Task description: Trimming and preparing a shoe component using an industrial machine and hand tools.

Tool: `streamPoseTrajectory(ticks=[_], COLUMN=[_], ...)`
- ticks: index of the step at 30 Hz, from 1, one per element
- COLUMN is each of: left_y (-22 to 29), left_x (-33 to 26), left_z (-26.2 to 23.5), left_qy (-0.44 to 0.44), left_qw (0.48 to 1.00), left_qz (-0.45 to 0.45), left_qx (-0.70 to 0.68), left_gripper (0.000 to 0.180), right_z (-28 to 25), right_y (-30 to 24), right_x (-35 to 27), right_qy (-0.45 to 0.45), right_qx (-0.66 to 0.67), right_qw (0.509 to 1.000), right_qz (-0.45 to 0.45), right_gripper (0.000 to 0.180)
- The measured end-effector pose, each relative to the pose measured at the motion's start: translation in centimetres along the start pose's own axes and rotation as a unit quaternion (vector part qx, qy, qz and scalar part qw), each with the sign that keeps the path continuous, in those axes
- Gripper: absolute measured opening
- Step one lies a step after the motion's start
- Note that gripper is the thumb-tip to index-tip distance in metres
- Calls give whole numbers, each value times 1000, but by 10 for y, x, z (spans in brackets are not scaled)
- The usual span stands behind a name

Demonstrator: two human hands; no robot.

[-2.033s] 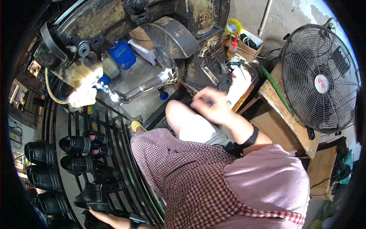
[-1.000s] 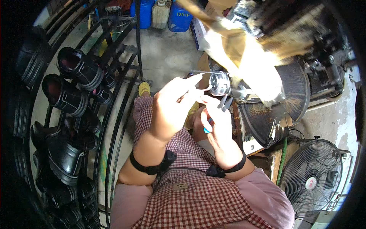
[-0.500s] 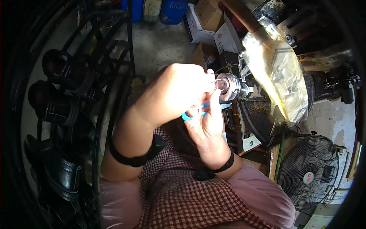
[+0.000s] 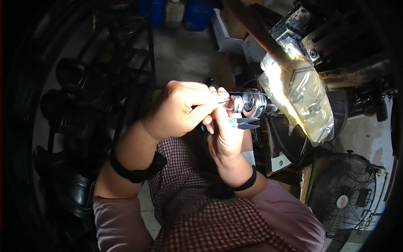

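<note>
My left hand (image 4: 182,107) is closed, its thumb and forefinger pinching the thin metal prong of a bobbin case (image 4: 236,104), a small shiny cylinder. Close beside it stands the round metal hook assembly (image 4: 254,103) at the end of a sewing machine arm. Scissors (image 4: 247,122) with blue handles, their blades parted and pointing right, are tucked in my right hand (image 4: 224,132). My right fingertips rise next to the bobbin case; whether they press on it is hard to see. A thin dark thread (image 4: 247,93) stretches from the fingers toward the machine.
Clear plastic sheeting (image 4: 310,92) hangs over the machine on the right, below a brown bar (image 4: 256,29). A fan (image 4: 342,195) stands at lower right. Dark shoes or boots (image 4: 73,185) fill a rack at left. Cartons (image 4: 226,35) and blue containers (image 4: 197,16) are at the back.
The bobbin case now shows as a separate piece left of the hook assembly. My left hand has moved left and slightly down. The scissors have turned, showing both blades.
</note>
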State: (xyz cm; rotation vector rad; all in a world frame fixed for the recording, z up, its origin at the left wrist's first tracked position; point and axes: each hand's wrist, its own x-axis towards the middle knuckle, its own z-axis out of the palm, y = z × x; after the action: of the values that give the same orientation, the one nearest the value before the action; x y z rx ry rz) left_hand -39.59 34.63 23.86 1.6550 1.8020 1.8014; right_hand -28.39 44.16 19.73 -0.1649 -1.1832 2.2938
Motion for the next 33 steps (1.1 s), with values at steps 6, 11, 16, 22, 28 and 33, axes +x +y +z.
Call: streamPoseTrajectory(ticks=[6, 11, 16, 22, 28, 33], left_y=[5, 30, 60, 96, 109, 120], left_x=[-54, -73, -58, -32, -9, 48], left_z=[19, 53, 87, 160, 217, 297], left_qy=[21, 12, -66, -136, -175, -107], left_qw=[992, 991, 991, 986, 971, 950], left_qz=[-108, -94, -104, -92, -160, -110], left_qx=[-64, -90, -59, 1, 18, -272], left_gripper=[11, 11, 13, 20, 19, 21], right_z=[-47, -55, -69, -121, -220, -341], right_y=[-20, -76, -122, -187, -247, -215], right_x=[-37, -50, -81, -129, -180, -178], right_qy=[-98, -163, -99, -47, 274, 348], right_qx=[-165, -310, -288, -422, -425, -700], right_qw=[981, 936, 952, 893, 861, 621], right_qz=[-33, -32, -25, -147, -51, 63], right_gripper=[65, 44, 40, 38, 26, 26])
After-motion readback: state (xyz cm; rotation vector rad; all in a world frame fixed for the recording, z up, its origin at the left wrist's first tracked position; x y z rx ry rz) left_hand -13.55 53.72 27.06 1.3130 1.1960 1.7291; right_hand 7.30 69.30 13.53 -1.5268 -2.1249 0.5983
